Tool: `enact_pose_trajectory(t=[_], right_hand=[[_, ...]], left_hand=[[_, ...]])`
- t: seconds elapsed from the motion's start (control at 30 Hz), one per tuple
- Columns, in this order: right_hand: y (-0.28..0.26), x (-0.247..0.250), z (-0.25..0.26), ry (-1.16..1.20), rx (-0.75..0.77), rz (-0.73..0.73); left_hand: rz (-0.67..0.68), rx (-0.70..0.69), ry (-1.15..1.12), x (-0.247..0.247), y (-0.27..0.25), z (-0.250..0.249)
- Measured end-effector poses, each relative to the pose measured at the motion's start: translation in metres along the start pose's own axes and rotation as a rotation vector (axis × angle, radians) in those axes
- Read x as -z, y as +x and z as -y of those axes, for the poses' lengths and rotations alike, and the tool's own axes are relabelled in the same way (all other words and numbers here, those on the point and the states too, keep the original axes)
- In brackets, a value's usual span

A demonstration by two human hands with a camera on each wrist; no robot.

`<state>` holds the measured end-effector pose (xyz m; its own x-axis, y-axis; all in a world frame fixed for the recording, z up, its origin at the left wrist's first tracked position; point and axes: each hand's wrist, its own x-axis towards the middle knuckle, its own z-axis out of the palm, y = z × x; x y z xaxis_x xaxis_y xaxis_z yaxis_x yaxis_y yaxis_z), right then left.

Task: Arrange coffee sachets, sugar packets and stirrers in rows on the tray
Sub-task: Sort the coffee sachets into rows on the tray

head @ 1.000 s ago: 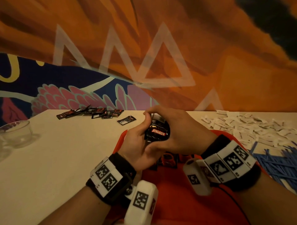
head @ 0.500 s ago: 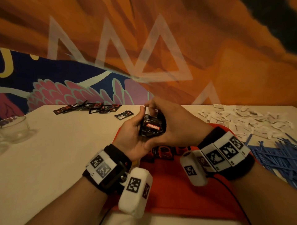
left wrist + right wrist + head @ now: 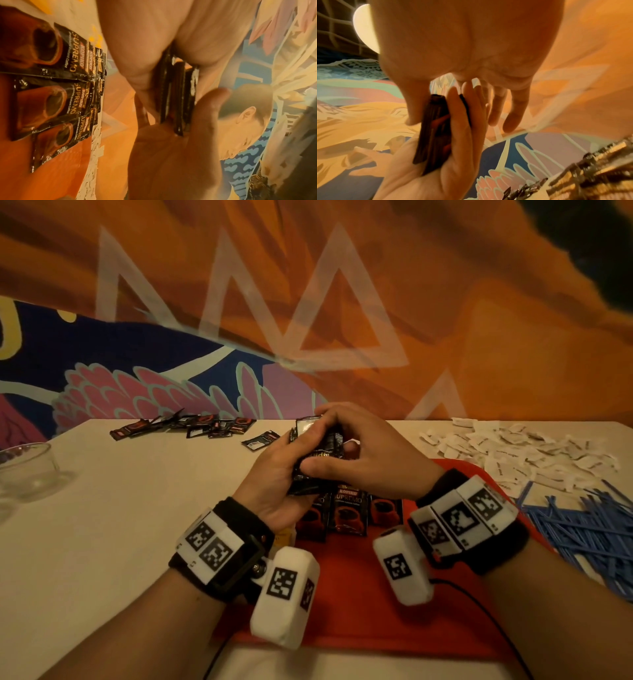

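Note:
A stack of black coffee sachets (image 3: 317, 453) is held upright above the far part of the red tray (image 3: 359, 594). My left hand (image 3: 284, 463) grips the stack (image 3: 176, 97) from the left, and my right hand (image 3: 356, 453) pinches the same stack (image 3: 435, 132) with thumb in front and fingers over the top. Under the hands, three sachets (image 3: 346, 511) lie side by side on the tray (image 3: 51, 182), overlapping others in the left wrist view (image 3: 51, 94). White sugar packets (image 3: 520, 450) and blue stirrers (image 3: 589, 529) lie on the table to the right.
More loose coffee sachets (image 3: 191, 426) lie scattered at the far left of the cream table (image 3: 120, 525), one apart (image 3: 262, 440) nearer the hands. A glass bowl (image 3: 27, 470) stands at the left edge. A painted wall rises right behind the table.
Both hands have lowered and tilted the sachet stack; its printed front, shown earlier, now faces away. My right thumb has come down across the stack's front.

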<state>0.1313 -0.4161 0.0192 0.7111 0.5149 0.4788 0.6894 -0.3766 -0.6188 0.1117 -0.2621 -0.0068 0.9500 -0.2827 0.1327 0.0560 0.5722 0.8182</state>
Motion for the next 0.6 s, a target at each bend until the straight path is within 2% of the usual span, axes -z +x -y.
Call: enact_pose_trajectory(t=[0.23, 0.43, 0.53, 0.6], right_hand=[[0.004, -0.005, -0.011, 0.190, -0.027, -0.185], [0.005, 0.000, -0.009, 0.272, -0.220, -0.245], [0.008, 0.008, -0.012, 0.188, -0.214, -0.454], [0.007, 0.012, -0.011, 0.090, -0.063, -0.588]], left_hand=[[-0.095, -0.031, 0.087, 0.001, 0.001, -0.001], [-0.094, -0.002, 0.073, 0.001, 0.003, 0.003], [-0.151, 0.043, -0.005, 0.004, 0.007, 0.002], [-0.200, 0.094, -0.054, 0.008, 0.010, -0.001]])
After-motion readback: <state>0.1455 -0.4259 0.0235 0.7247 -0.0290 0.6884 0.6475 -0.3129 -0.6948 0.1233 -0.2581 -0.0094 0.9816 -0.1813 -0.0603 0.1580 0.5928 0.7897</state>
